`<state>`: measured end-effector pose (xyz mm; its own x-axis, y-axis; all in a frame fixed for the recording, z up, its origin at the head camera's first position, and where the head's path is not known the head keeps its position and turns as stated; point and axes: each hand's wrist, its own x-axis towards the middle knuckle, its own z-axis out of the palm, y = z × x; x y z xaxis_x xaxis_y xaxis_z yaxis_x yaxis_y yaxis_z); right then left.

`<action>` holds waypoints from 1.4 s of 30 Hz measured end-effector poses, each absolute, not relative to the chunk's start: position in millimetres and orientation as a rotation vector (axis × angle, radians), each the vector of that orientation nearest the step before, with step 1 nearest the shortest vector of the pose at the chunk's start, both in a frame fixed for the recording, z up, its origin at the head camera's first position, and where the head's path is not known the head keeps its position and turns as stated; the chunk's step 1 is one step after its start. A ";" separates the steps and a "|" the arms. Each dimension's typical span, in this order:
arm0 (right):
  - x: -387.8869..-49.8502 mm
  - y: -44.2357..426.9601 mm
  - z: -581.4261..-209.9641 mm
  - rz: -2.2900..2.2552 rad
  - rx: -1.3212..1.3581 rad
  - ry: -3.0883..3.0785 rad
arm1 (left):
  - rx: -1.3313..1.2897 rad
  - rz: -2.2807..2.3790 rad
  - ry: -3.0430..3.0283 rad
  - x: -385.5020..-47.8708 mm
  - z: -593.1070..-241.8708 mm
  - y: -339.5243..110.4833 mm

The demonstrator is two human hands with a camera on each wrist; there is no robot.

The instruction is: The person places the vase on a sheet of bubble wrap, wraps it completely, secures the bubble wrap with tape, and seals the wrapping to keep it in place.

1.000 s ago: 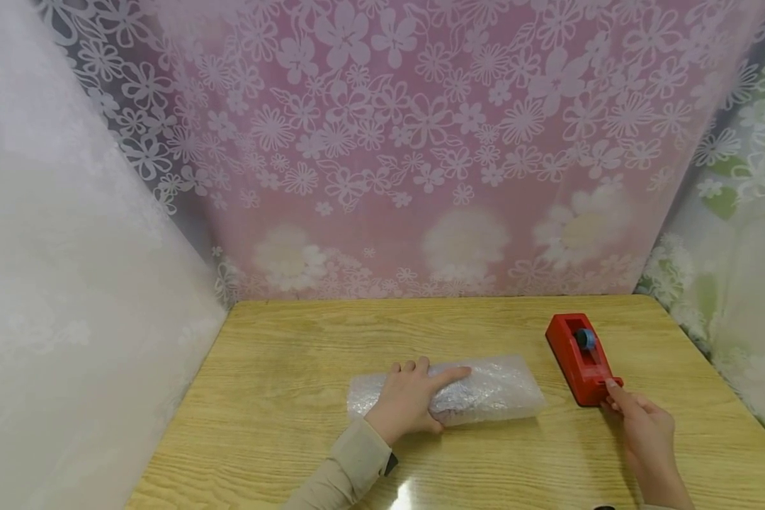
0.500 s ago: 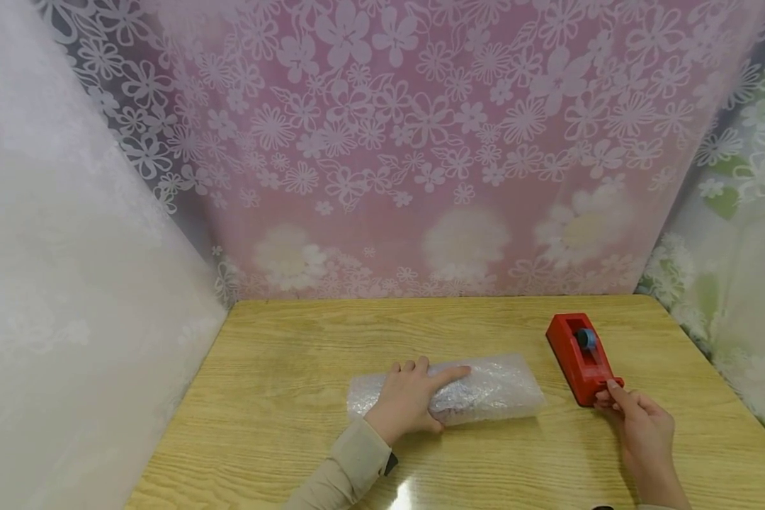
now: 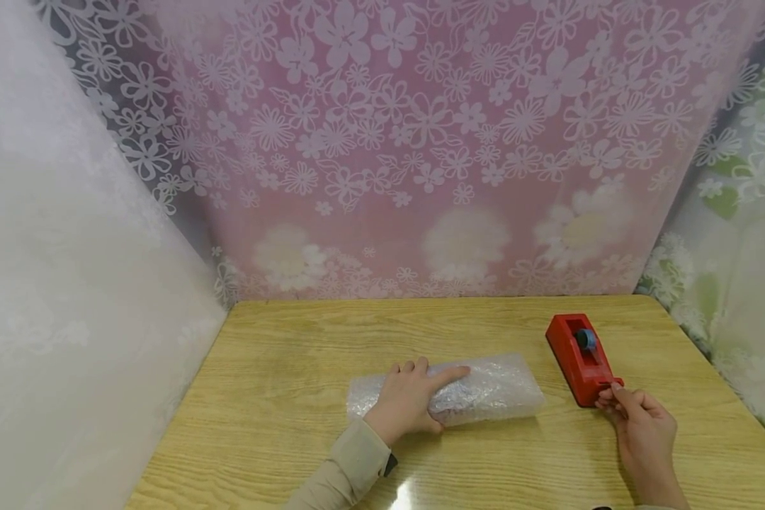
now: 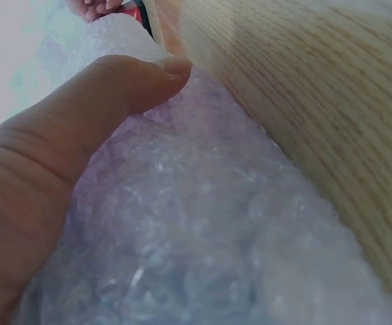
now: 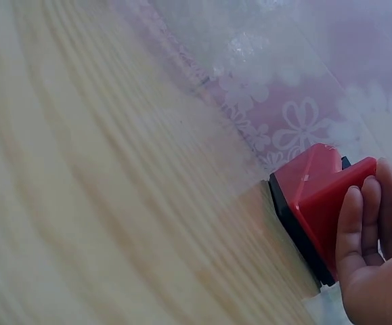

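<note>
A roll-shaped bundle in clear bubble wrap [image 3: 500, 389] lies across the wooden table. My left hand [image 3: 403, 402] grips it near its left part, fingers over the far side and one digit stretched along the top. In the left wrist view, one digit [image 4: 107, 95] rests on the bubble wrap. A red tape dispenser [image 3: 574, 361] with a small blue-cored roll of tape [image 3: 586, 339] stands to the right. At its cutter end my right hand [image 3: 647, 432] pinches the tape between thumb and fingers; the tape's end is too small to make out.
The wooden table [image 3: 280, 425] reaches back to a pink floral curtain [image 3: 421, 177]. Pale curtains hang at the left [image 3: 89, 283] and right [image 3: 733, 283] edges.
My right hand has shifted very slightly at the dispenser's cutter end, its fingers drawing closer together. The left hand, bundle and dispenser have stayed in place.
</note>
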<state>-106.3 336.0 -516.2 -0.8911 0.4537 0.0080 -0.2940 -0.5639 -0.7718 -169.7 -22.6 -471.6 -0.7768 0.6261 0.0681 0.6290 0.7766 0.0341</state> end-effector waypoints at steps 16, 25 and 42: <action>-109.9 334.7 -511.7 2.440 -0.422 -1.168 | -1.020 -0.101 -2.916 -170.3 -473.6 -23.9; -111.0 339.7 -522.5 2.386 -0.597 -1.197 | -1.034 -0.069 -2.927 -169.1 -472.0 -23.4; -91.6 309.7 -465.2 2.573 -0.333 -1.057 | -1.036 -0.104 -2.927 -170.6 -473.6 -22.1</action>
